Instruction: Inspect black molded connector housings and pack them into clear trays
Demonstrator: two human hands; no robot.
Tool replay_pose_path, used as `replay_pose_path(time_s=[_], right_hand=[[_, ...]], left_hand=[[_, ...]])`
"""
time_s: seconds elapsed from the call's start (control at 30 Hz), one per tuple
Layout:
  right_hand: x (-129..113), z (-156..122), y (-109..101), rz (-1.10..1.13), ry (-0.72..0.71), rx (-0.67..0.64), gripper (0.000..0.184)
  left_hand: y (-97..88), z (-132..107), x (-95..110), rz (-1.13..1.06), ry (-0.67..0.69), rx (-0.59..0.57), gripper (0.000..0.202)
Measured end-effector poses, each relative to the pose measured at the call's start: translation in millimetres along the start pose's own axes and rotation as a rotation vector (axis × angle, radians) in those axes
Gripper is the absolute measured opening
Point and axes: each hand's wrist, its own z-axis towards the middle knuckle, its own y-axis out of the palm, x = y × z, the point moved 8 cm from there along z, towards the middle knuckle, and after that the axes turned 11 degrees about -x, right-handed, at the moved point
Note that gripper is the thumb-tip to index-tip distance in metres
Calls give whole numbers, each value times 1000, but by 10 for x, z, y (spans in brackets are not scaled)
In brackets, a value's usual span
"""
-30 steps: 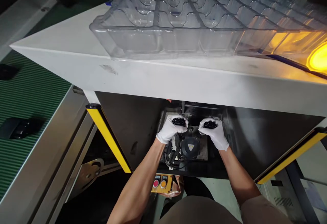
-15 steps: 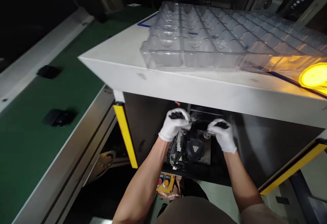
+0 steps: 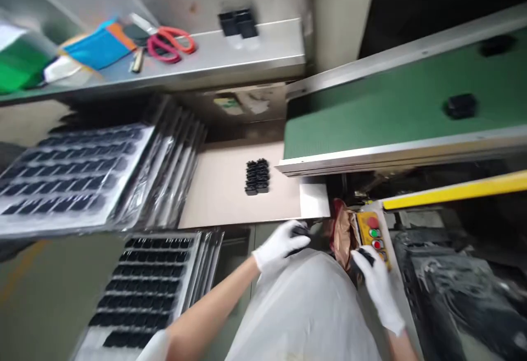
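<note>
Head view: we find the left hand (image 3: 282, 245), gloved in white, clenched about a small black part (image 3: 300, 233), the fingers wrapped over it so that only its far end shows (a wrap of this kind, we judge, keeps so small a piece from slipping out of a cloth glove). The right hand (image 3: 379, 289), gloved likewise, appears pinched on a second black part (image 3: 364, 253) at its fingertips; motion blur leaves the outline soft. Between the two grips, and nearer the body, lies a pale translucent sheet (image 3: 304, 306). Just beyond the right grip sits a yellow button box (image 3: 373, 234), set, we judge, where a hand reaches it without a stretch. Ahead of the left grip, a beige board (image 3: 222, 196) carries a cluster of black parts (image 3: 257, 177) packed side by side. Further left of that grip, trays (image 3: 69, 174) of like parts lie fanned and overlapped, which leaves each edge free to take hold of. Beyond the right grip, well apart, a green belt (image 3: 370, 114) bears a loose black piece (image 3: 461, 105). Red-handled scissors (image 3: 171, 42) rest on a shelf (image 3: 247, 59) far beyond the left grip.
</note>
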Motion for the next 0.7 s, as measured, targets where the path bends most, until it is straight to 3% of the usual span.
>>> replay_pose_path(time_s=[0.1, 0.17, 0.27, 0.33, 0.43, 0.5, 0.57, 0.63, 0.7], right_hand=[[-161, 375, 538, -162, -86, -301, 35], [-465, 570, 903, -346, -176, -479, 28], [-985, 868, 1514, -709, -392, -726, 25], [-1255, 1099, 1889, -962, -543, -784, 25], [-1363, 1432, 2275, -1260, -528, -875, 21], [-1376, 1554, 2284, -1326, -460, -891, 16], [-1394, 1551, 2064, -1325, -440, -860, 18], [-1412, 1447, 1642, -1282, -474, -777, 25], [-1376, 1322, 1076, -1233, -489, -630, 31]], left_hand=[[-785, -307, -431, 31, -68, 383, 54], [-1058, -341, -604, 103, -89, 472, 62], [-1220, -148, -665, 203, -95, 464, 69], [-1272, 38, -608, 263, -102, 448, 63], [-1291, 278, -446, 410, -114, 435, 42], [-1200, 365, -337, 494, -116, 432, 39], [-990, 371, -219, 572, -111, 468, 54], [-680, 306, -58, 653, -84, 587, 65], [-251, 288, 129, 704, -9, 665, 59]])
